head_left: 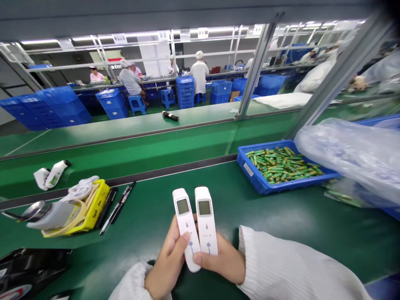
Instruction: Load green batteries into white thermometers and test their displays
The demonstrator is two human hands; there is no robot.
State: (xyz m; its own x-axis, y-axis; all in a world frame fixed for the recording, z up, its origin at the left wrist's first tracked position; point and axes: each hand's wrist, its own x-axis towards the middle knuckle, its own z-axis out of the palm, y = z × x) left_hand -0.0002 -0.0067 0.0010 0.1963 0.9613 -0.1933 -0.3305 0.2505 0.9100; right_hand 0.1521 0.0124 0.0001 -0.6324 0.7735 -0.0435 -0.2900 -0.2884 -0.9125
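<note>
Two white handheld infrared thermometers are held side by side over the green bench, their small grey screens facing me. My left hand (170,256) is closed around the left thermometer (186,229), its thumb lying on the front near the buttons. Around the right thermometer (206,221) my right hand (223,258) is closed, with the thumb across the lower handle. The lower ends of the two nearly touch. Both screens look blank. Most of my fingers are hidden behind the thermometers.
A blue tray (262,187) of green batteries (281,164) stands at right, beside plastic bags (350,146). At left are a yellow box (95,208), a dispenser bottle (51,214), pens (117,208) and more thermometers (53,175) on the belt. A black screwdriver (170,116) lies beyond.
</note>
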